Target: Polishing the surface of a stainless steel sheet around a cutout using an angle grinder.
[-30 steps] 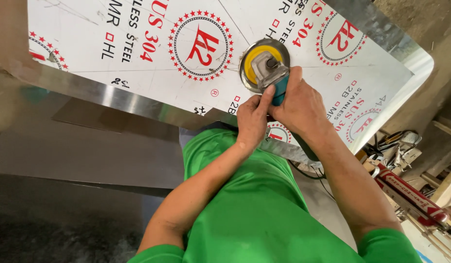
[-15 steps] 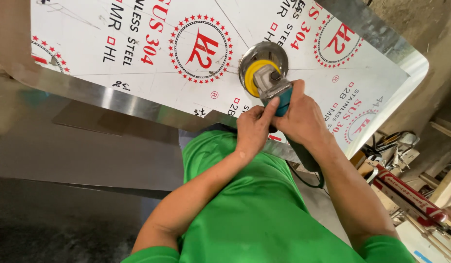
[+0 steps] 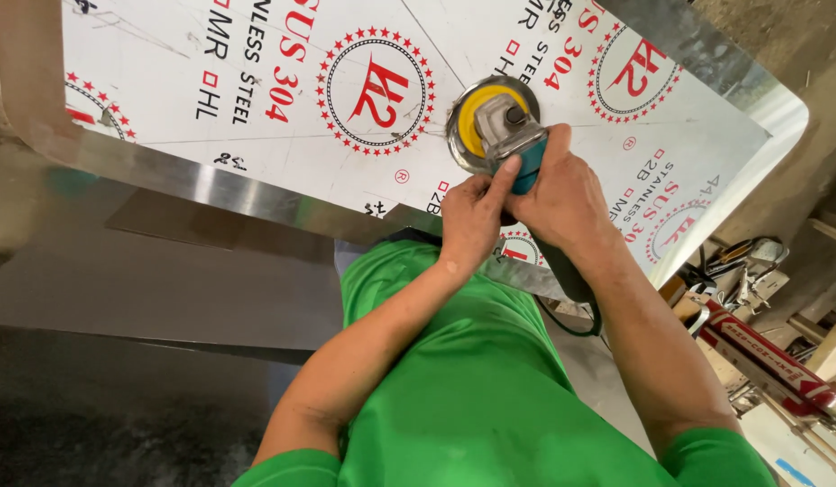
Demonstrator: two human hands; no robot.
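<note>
A person in a green shirt (image 3: 490,406) leans over a large steel sheet (image 3: 283,117) covered in white protective film printed with red circular emblems and lettering. Both hands grip an angle grinder (image 3: 508,144) with a teal body and a yellow disc under a round metal guard. The right hand (image 3: 567,194) is wrapped tight around the grinder's body. The left hand (image 3: 470,221) sits just beside it, fingers curled and pinching at the front of the tool near the head. The disc rests on or just above the film, near the sheet's front edge, between two of the red emblems; contact cannot be confirmed. A black cord (image 3: 571,316) trails from the grinder below the wrist. To the right, a cluttered bench (image 3: 770,352) holds a red and white box and assorted tools. No cut line, spark or peeled film shows around the disc, so the sheet looks largely unworked there.
</note>
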